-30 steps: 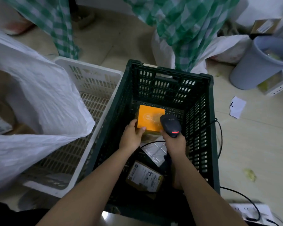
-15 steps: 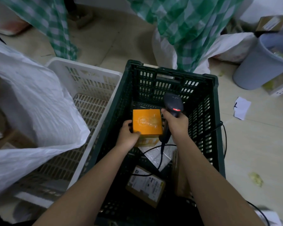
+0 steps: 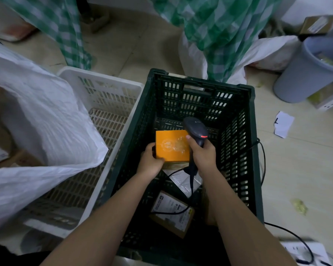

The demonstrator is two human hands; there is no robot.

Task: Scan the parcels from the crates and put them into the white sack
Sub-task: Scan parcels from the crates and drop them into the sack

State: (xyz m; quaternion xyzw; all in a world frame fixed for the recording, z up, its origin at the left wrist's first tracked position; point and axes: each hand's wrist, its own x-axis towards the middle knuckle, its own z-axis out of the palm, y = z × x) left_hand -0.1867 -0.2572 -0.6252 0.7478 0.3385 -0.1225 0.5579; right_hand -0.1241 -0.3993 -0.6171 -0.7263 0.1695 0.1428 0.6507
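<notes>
Orange box [image 3: 172, 145] gripped by left hand [image 3: 150, 162]; right hand [image 3: 202, 154] clasps scanner [image 3: 196, 129].

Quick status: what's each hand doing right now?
Left hand: closed on the square orange box, over the dark green crate.
Right hand: closed on the black handheld barcode scanner.

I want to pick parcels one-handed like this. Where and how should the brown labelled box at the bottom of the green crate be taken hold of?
Probably by its two long edges, coming straight down from above. The brown labelled box lies flat with its label up, and the green crate walls it in, so no side approach. The scanner cable crosses it; lift that clear first.
</notes>
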